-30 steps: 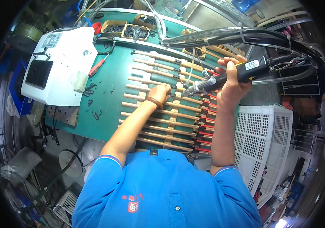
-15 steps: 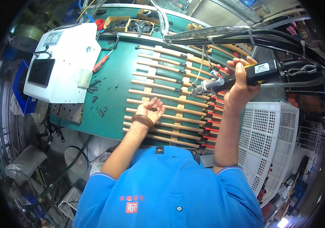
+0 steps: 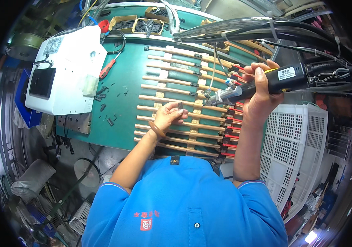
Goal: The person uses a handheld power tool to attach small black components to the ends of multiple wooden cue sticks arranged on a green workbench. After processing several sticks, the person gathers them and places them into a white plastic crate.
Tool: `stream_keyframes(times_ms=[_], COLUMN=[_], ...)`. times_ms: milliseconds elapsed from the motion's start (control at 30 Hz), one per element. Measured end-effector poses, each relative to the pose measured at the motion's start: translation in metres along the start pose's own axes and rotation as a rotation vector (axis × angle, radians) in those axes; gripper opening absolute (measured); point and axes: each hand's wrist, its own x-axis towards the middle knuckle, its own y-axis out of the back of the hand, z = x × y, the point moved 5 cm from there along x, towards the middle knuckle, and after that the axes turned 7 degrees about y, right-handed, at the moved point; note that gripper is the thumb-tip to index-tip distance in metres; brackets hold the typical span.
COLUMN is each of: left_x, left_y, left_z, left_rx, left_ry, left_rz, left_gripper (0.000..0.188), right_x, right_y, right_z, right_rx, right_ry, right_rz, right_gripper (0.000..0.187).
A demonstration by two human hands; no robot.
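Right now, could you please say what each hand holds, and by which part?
Right hand: black tool, by its body. Left hand: small dark piece, apparently by one end.

Looks steeply down from head height, through the left one of two fisheye cameras worn side by side. Faces forward over the blue shirt (image 3: pixel 163 193), very near at the lower edge, toward the green workbench (image 3: pixel 122 119), farther off. Sets the left hand (image 3: pixel 168 117) near mid-picture, the right hand (image 3: pixel 260 92) rightward, unmirrored. Bends straight edges outward.
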Motion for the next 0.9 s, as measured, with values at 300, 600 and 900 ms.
stream_keyframes(times_ms=[300, 600, 900], left_x=[0.022, 0.022, 0.036], left_y=[0.005, -0.03, -0.038], left_z=[0.004, 0.045, 0.033], left_rx=[0.339, 1.346, 1.613], left_ry=[-0.077, -0.706, -1.044], left_rz=[0.126, 0.262, 0.128], left_gripper=[0.017, 0.019, 0.012], right_x=[-0.004, -0.018, -0.018], right_y=[-0.002, -0.001, 0.005], right_z=[0.002, 0.021, 0.029], right_rx=[0.032, 0.005, -0.004], right_ry=[-0.003, -0.002, 0.007], right_rz=[-0.022, 0.013, 0.039], right_gripper=[0.032, 0.031, 0.031])
